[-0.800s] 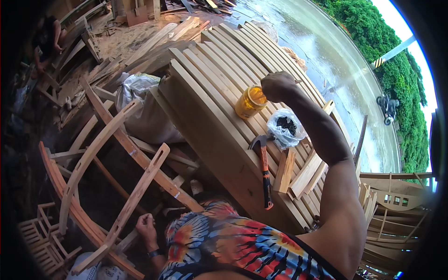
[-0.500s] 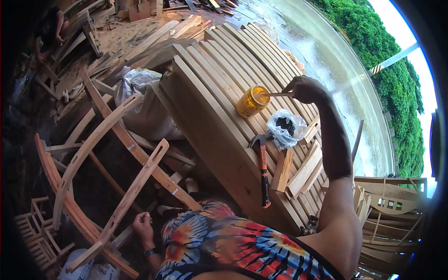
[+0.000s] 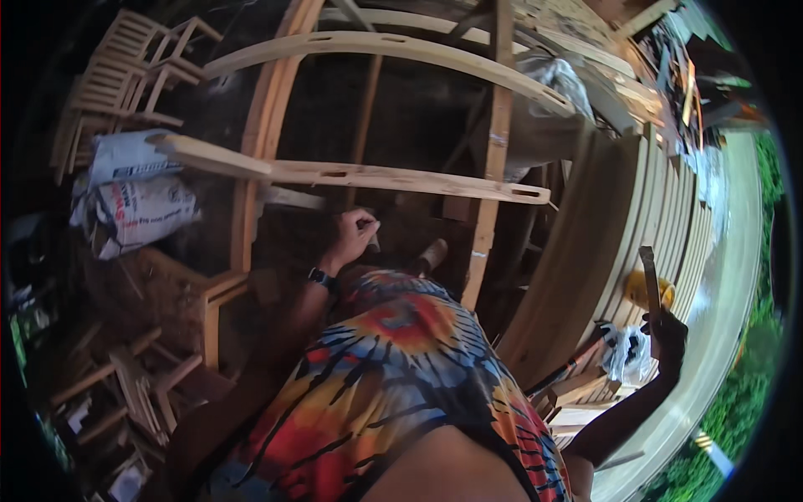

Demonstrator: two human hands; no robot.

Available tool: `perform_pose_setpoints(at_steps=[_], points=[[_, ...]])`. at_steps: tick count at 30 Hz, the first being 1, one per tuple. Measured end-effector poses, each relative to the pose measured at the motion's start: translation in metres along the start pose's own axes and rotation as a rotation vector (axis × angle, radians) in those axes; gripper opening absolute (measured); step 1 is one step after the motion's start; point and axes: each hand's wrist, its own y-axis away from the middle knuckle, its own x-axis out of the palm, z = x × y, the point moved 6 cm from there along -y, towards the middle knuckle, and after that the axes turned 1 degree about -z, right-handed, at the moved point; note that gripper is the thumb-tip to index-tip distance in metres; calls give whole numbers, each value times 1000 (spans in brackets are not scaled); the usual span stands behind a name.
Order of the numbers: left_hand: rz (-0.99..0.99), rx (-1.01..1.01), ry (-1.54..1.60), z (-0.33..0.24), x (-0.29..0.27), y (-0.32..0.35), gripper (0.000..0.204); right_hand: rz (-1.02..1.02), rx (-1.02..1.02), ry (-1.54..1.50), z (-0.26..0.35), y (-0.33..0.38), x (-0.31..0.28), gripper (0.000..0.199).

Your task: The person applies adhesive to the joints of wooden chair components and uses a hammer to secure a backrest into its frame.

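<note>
My right hand (image 3: 669, 335) reaches out at the right edge, closed on a flat wooden stick (image 3: 648, 276) that it holds upright. Just behind the stick stands a yellow jar (image 3: 662, 293) on a curved slatted wooden panel (image 3: 669, 192). My left hand (image 3: 355, 234), with a dark watch on its wrist, is curled into a fist below a curved wooden frame rail (image 3: 376, 176). Whether it holds something small I cannot tell. My tie-dye shirt fills the lower middle of the view.
A clear plastic bag (image 3: 623, 351) and a hammer with an orange and black handle (image 3: 569, 368) lie on the panel near my right hand. White sacks (image 3: 134, 192) sit at the left. Stacked wooden frames (image 3: 117, 75) and loose wood pieces (image 3: 142, 385) surround them.
The view has swung left toward the frame and my left hand. My right hand has drawn the stick away from the yellow jar's mouth and holds it upright.
</note>
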Motion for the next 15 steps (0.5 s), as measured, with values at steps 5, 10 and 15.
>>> perform_pose_setpoints(at_steps=[5,10,15], points=[[-99,-77,25,35,-52,25,18,231,-411,15,185,-82,213,33],[-255,-148,73,55,-114,50,16,338,-762,211,326,-105,364,39],[-234,-285,90,91,-159,60,21,418,-728,341,382,-123,422,37]])
